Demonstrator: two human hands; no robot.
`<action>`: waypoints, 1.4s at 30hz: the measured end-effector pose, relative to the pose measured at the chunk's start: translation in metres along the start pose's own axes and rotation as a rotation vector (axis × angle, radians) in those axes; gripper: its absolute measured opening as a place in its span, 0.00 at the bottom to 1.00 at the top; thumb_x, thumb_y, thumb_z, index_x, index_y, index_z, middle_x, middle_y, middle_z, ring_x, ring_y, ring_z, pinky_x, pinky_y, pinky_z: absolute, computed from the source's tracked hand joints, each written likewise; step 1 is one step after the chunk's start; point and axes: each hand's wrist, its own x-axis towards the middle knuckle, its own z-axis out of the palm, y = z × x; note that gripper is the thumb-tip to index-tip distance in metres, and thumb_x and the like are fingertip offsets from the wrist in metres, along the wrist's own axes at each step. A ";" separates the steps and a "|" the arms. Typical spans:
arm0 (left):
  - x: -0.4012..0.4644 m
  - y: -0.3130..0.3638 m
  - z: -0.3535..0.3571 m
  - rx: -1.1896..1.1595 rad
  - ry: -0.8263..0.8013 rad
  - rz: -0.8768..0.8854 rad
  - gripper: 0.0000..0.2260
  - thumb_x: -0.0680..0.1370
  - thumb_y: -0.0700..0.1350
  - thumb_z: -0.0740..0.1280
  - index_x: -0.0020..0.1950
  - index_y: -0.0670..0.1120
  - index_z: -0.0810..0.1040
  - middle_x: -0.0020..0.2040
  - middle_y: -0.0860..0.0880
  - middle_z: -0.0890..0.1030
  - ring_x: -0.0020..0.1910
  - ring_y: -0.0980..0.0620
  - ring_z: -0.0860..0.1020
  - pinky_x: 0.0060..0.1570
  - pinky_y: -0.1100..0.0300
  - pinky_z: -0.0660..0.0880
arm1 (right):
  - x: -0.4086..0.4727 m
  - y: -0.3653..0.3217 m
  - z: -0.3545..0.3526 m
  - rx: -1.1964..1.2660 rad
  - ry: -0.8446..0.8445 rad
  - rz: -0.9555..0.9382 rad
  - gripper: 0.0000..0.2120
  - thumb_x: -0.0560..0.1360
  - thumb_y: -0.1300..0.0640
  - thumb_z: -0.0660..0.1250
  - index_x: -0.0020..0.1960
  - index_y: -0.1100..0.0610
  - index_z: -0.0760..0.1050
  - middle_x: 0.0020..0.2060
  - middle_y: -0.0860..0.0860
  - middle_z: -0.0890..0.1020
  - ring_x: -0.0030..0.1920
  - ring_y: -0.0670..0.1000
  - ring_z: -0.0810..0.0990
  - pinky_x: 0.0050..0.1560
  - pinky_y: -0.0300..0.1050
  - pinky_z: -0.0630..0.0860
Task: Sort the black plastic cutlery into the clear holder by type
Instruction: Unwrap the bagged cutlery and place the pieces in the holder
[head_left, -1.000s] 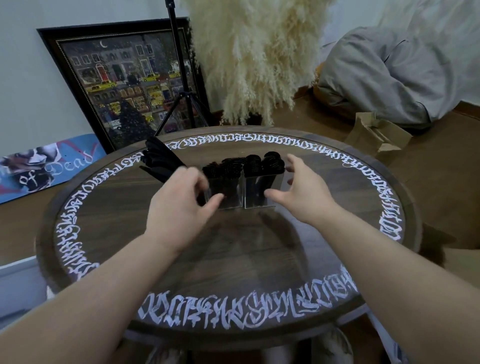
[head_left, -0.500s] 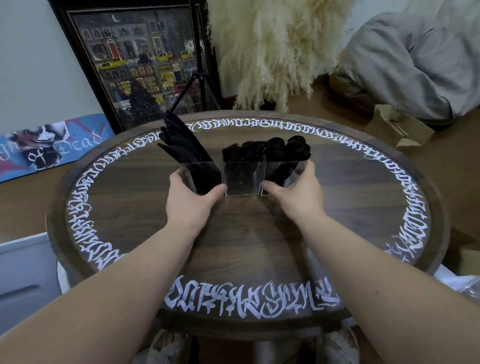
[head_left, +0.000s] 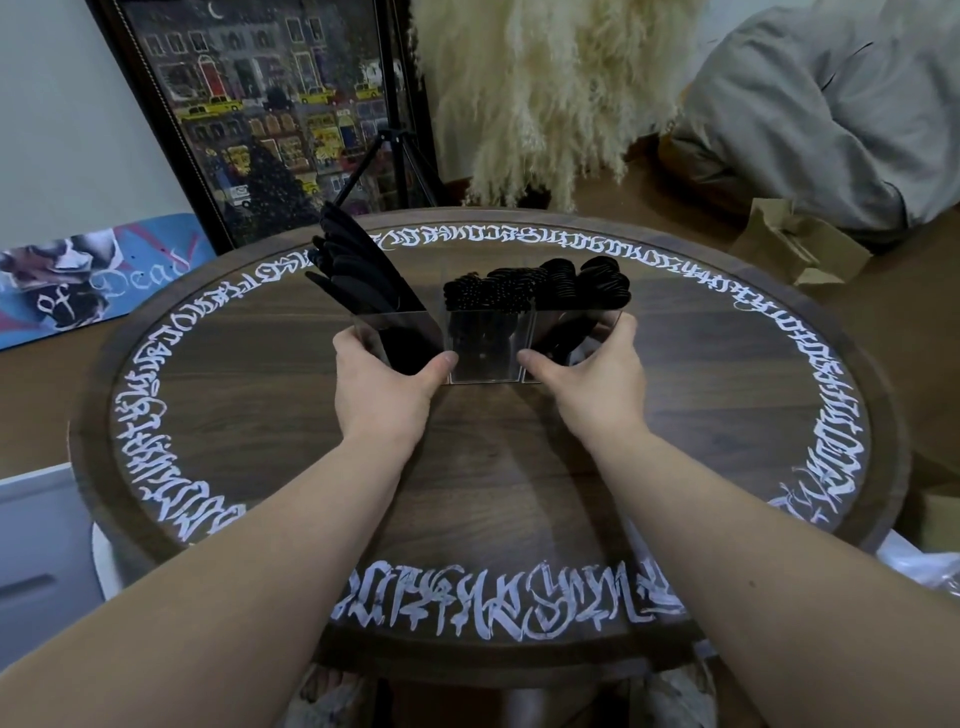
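Both hands (head_left: 382, 395) (head_left: 589, 384) now grip holder (head_left: 485, 345)

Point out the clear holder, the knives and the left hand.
clear holder (head_left: 483, 358): head view, front wall of middle compartment.
knives (head_left: 358, 270): head view, leaning black blades.
left hand (head_left: 382, 387): head view, back of hand.

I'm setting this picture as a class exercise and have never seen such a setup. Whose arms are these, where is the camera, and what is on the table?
The camera sits on a person's head, looking down at their own bare arms. No machine is involved. The left hand and right hand grip the two ends of a clear holder standing on a round wooden table with white lettering round its rim. Its left compartment holds black knives leaning left; the others hold more black cutlery.
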 end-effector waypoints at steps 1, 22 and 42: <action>0.000 0.000 0.000 0.004 0.000 0.000 0.37 0.65 0.57 0.78 0.66 0.47 0.64 0.63 0.51 0.74 0.60 0.49 0.74 0.56 0.56 0.71 | 0.001 0.000 0.000 0.002 0.000 -0.004 0.37 0.62 0.45 0.80 0.63 0.52 0.63 0.59 0.48 0.76 0.60 0.50 0.75 0.55 0.41 0.70; -0.023 0.000 -0.036 0.233 -0.126 0.002 0.33 0.68 0.58 0.75 0.65 0.45 0.67 0.63 0.46 0.70 0.56 0.50 0.72 0.49 0.56 0.69 | -0.021 0.001 -0.040 -0.279 -0.185 0.043 0.48 0.66 0.43 0.76 0.77 0.58 0.55 0.73 0.55 0.63 0.72 0.55 0.64 0.69 0.49 0.63; -0.231 0.138 0.056 0.343 -0.762 0.685 0.38 0.69 0.57 0.75 0.73 0.48 0.63 0.70 0.48 0.69 0.68 0.50 0.69 0.65 0.54 0.69 | -0.147 0.062 -0.281 -0.472 -0.056 0.175 0.38 0.70 0.44 0.73 0.73 0.54 0.62 0.68 0.53 0.68 0.63 0.53 0.73 0.57 0.44 0.69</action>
